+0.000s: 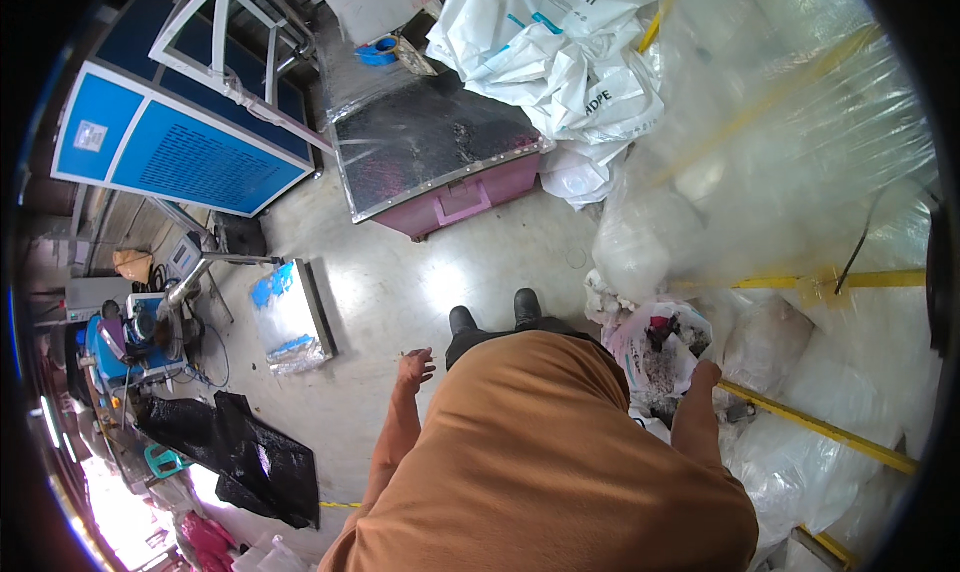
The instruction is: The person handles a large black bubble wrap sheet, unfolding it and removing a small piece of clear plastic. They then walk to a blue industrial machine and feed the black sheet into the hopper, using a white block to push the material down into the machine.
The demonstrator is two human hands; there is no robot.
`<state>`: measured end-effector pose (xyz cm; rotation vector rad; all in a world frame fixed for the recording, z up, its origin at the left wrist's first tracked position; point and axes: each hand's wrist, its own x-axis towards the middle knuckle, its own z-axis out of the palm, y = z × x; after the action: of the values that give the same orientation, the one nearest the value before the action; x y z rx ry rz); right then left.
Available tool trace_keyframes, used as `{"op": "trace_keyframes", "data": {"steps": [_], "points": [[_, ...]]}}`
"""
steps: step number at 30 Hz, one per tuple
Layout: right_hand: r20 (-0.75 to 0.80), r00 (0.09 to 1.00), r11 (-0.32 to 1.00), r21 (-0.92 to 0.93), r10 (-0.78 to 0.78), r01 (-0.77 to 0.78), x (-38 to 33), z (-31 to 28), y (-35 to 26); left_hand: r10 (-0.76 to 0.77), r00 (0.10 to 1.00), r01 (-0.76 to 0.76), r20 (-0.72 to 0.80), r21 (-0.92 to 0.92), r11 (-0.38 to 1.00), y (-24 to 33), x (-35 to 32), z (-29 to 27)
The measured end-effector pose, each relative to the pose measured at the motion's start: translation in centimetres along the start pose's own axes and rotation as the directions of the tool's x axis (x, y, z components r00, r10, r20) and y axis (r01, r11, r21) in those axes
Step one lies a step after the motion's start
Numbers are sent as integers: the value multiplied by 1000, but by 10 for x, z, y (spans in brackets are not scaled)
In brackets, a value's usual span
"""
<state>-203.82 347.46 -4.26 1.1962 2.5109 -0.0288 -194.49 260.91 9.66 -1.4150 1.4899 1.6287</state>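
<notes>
Where sacks point(560, 42) crowd it, glossy concrete floor point(400, 292)

We see glossy clear plastic sheeting point(800, 142), a smooth, shiny concrete floor point(400, 282) and a matt orange cloth shirt point(540, 452).

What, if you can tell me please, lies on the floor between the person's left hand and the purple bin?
In the head view, only bare concrete floor lies between the left hand and the purple bin; the flat platform scale sits off to the left.
</notes>
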Motion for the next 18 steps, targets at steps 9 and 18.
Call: {"op": "trace_keyframes", "data": {"steps": [9, 18], "points": [[129, 774, 419, -779, -620, 466, -16, 24, -16, 26, 999, -27, -21, -25, 999, -5, 6, -4], [-68, 865, 860, -172, -498, 481, -74, -19, -103, 27, 998, -31, -65, -60, 998, -14, 12, -4]]}}
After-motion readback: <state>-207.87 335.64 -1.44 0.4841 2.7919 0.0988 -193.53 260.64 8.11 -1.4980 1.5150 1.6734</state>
